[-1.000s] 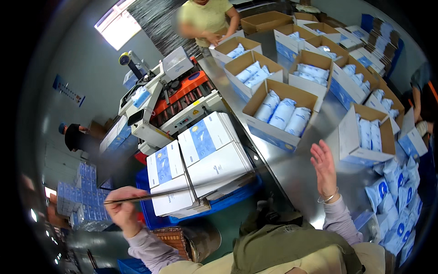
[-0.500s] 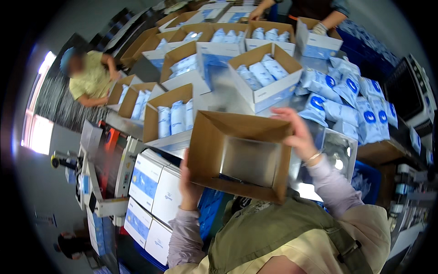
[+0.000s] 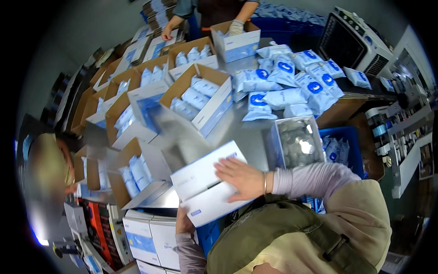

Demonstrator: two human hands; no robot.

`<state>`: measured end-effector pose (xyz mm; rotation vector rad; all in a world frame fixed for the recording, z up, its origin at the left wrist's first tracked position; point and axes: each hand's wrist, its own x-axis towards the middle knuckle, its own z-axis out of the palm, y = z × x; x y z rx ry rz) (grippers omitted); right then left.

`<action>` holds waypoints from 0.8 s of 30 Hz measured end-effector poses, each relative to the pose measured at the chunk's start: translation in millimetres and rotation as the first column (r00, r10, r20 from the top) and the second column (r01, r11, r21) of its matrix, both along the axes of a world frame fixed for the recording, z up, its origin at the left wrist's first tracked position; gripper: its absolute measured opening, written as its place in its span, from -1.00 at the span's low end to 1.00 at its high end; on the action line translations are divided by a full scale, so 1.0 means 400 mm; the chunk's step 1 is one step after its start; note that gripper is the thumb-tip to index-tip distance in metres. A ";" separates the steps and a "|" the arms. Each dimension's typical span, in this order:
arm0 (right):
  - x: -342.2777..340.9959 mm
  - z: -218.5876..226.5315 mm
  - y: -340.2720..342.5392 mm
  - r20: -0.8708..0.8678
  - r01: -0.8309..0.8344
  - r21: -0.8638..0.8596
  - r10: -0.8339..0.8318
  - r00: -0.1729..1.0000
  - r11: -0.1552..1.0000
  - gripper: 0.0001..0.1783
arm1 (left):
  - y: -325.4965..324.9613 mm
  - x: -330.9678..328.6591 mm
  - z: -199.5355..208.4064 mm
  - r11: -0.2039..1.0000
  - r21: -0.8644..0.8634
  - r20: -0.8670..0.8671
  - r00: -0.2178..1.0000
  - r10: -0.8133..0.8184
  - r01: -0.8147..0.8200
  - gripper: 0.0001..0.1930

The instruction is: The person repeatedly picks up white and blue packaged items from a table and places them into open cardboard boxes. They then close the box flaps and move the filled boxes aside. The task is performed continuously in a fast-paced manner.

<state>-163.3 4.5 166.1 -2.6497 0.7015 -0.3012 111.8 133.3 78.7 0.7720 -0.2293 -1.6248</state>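
A white cardboard box is held tilted in front of me, two flaps folded over its upward face with a narrow dark gap between them. My left hand grips its lower left side; the fingers are mostly hidden behind the box. Flat across the flaps lies my right hand, fingers spread. Beyond my hands on the metal table stands an open box with light-blue pouches in it. To the right is a heap of pouches, several with a dark-blue round mark.
An open-topped container holding shiny round pieces stands right of my hands. Blue crates are below it. Several filled boxes line the left, stacked white boxes stand lower left. Across the table a co-worker's gloved hand reaches into a box.
The box in my hands was open toward me; now its folded flaps face up. My right hand moved from its rim onto the flaps. The view has swung to the right.
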 end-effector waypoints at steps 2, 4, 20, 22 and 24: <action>-0.096 -0.062 0.007 0.059 0.007 0.009 -0.007 0.998 1.000 -0.01 | 0.006 0.003 -0.080 0.981 0.073 0.482 0.854 -0.194 0.181 -0.39; -0.187 -0.062 -0.020 0.019 0.048 0.054 -0.049 0.999 0.997 0.03 | 0.048 -0.014 -0.155 0.924 0.225 0.944 0.167 -0.285 0.308 -0.54; -0.822 -0.201 -0.607 -0.248 0.744 -0.633 -0.967 0.066 0.213 0.06 | -0.275 -0.556 0.077 0.868 0.297 0.620 -0.771 0.142 0.399 -0.64; -0.832 -0.180 -0.630 -0.428 0.810 -0.507 -0.902 0.060 0.295 0.14 | -0.273 -0.538 0.057 0.885 0.344 0.581 -0.811 0.062 0.314 -0.64; -0.825 -0.158 -0.624 -0.518 0.857 -0.368 -0.845 0.135 0.362 0.22 | -0.289 -0.507 0.085 0.893 0.371 0.562 -0.827 0.001 0.253 -0.65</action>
